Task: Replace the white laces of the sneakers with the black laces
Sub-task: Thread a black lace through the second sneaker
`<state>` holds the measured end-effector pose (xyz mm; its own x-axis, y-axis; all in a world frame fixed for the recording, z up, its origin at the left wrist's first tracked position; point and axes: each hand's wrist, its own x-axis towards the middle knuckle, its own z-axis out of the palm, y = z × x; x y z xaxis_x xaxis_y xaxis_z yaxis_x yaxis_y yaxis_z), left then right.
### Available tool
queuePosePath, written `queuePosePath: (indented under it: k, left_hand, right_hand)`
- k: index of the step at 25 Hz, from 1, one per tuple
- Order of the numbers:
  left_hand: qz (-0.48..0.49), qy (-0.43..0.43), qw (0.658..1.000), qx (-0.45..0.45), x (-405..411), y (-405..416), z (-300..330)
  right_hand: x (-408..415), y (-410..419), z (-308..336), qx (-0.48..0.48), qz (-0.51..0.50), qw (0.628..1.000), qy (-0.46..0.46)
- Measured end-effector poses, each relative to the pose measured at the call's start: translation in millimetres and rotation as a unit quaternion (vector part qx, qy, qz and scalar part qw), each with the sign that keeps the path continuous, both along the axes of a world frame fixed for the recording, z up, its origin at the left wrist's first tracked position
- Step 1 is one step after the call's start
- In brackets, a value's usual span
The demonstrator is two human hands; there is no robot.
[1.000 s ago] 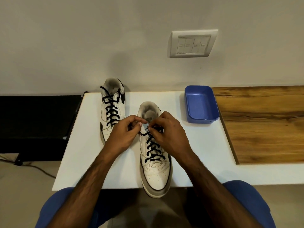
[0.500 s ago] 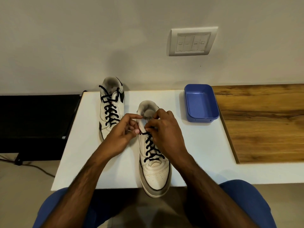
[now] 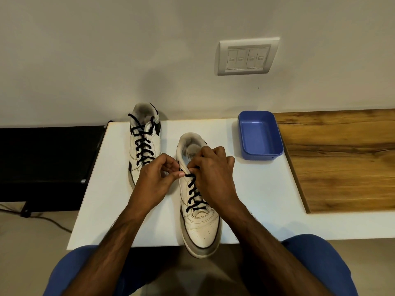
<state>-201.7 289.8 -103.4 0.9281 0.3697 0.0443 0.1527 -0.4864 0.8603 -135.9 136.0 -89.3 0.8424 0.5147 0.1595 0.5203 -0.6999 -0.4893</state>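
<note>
Two white sneakers stand on the white table (image 3: 256, 199). The near sneaker (image 3: 201, 227) points its toe over the front edge and carries a black lace (image 3: 193, 195) crossed up its eyelets. My left hand (image 3: 156, 180) pinches the lace at the upper left eyelet of this shoe. My right hand (image 3: 213, 174) grips the top of the lacing near the tongue, and its fingertips hide the lace end. The far sneaker (image 3: 144, 144) at the back left is fully laced in black (image 3: 143, 146). No white lace is visible.
A blue plastic tray (image 3: 261, 154) sits at the back right of the white table, with nothing visible inside. A wooden surface (image 3: 342, 159) adjoins on the right. A black bench (image 3: 49, 163) lies to the left. A wall switch plate (image 3: 248, 56) is above.
Both hands have shifted slightly toward the left eyelet at the top of the near sneaker. The left thumb and finger now pinch closer to the shoe's edge.
</note>
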Motion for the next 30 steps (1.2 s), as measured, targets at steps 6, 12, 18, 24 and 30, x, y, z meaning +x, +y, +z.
queuePosePath:
  k: [6,12,18,24,30]
  left_hand:
    - [-0.006,0.005,1.0,-0.025,-0.3,3.1,1.6]
    - [0.001,0.0,0.999,-0.038,-0.6,1.0,2.8]
    - [-0.019,-0.045,0.995,0.082,-4.2,3.3,2.7]
    - [-0.105,-0.078,0.931,0.34,-4.2,6.3,-0.7]
    - [-0.065,-0.098,0.986,0.118,-8.0,2.5,13.9]
  right_hand:
    - [2.4,-5.3,0.8,0.111,-0.029,0.992,0.057]
    - [0.7,-1.0,-2.2,0.161,-0.023,0.983,0.087]
    - [3.3,-8.7,3.4,0.13,0.029,0.986,0.102]
    - [4.2,-11.0,0.6,0.099,0.062,0.992,0.057]
    - [8.5,-12.9,5.1,0.039,0.071,0.996,0.034]
